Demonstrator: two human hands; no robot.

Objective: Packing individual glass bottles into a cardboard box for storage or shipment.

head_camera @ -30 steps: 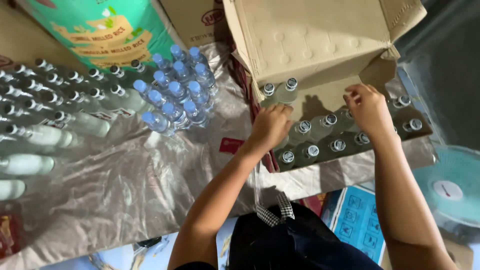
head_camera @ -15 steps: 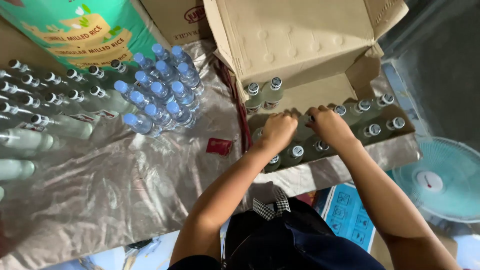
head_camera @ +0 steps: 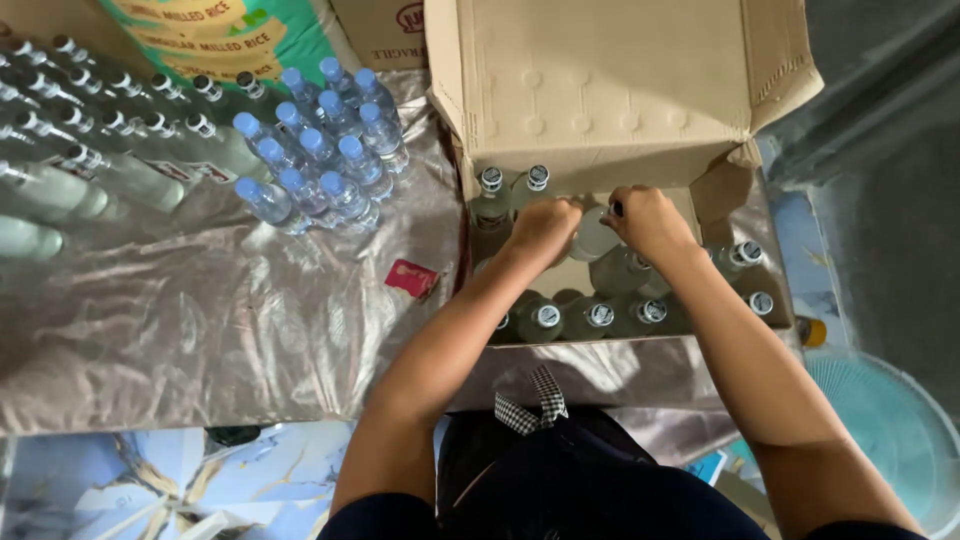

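**Both hands gripping one bottle inside the box**

Left hand [head_camera: 543, 222] and right hand [head_camera: 648, 218] are both reaching into the open cardboard box [head_camera: 610, 90], fingers curling around a single clear glass bottle [head_camera: 592, 238] that is tilting between them, mid-box. Both hands are closing on it; the right seems to be at the cap end.

Progress, judging by layout: looks partway through, box still well stocked. Outside it, bottles are already lying and standing on the silver foil sheet [head_camera: 200, 320] covering the tabletop.

Counts:
- Metal-capped bottles still in the box: roughly nine visible, e.g. two at back left [head_camera: 491, 190]; arms are hiding some.
- Blue-capped plastic bottles [head_camera: 320, 150]: about twelve, clustering upright.
- Glass bottles lying in rows [head_camera: 120, 120] at left: more than a dozen, running out of frame.
- One small red packet [head_camera: 413, 277] on the foil.
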